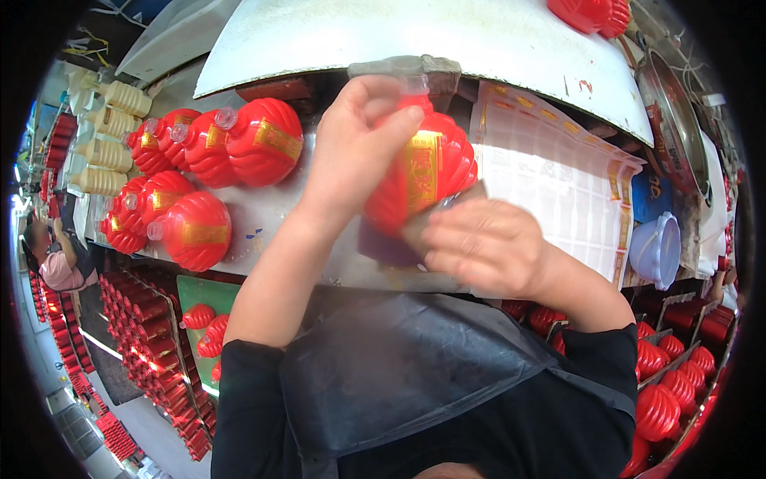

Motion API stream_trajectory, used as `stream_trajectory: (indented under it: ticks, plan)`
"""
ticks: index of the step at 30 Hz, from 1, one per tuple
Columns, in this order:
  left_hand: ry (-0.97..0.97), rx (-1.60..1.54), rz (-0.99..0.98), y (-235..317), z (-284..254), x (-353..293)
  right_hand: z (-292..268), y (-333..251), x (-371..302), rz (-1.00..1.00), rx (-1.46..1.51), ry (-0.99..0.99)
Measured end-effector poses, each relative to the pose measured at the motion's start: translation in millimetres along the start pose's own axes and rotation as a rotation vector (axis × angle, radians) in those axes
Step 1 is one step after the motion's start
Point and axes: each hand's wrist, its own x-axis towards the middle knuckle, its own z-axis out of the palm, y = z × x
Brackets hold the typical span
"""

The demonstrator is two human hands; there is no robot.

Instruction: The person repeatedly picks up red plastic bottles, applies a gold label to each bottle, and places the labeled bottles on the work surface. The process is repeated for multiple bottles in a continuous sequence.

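My left hand (363, 140) is closed around the clear neck end of a red ribbed plastic bottle (456, 152), which is tilted over the workbench. A gold-and-red label (424, 172) shows on the bottle's side. Beside the bottle's lower end, my right hand (487, 243) is closed, slightly smeared by motion. Its fingers pinch a flat brown piece (416, 231), held against or very near the bottle's base; actual contact is hard to make out. A dark purple patch, perhaps a shadow or an object, lies beneath them.
Several labelled red bottles (263, 144) lie at left, near cream bottles (108, 156). A white backing sheet with gold labels along its edges (550, 176) lies right, beside a lavender bucket (656, 251). A white board (399, 36) overhangs the back. Red-bottle crates (678, 383) stand lower right.
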Motion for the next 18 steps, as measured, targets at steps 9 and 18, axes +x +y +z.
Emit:
stream_trajectory:
  ticks: [9, 18]
  plan:
    - [0.025, 0.161, 0.021, -8.6, -2.9, 3.1, 9.5, -0.7, 6.3, 0.048, -0.166, 0.038]
    - [0.055, 0.334, 0.204, -7.6, -1.2, -4.7, 16.1, -8.3, -1.7, 0.177, -0.095, 0.122]
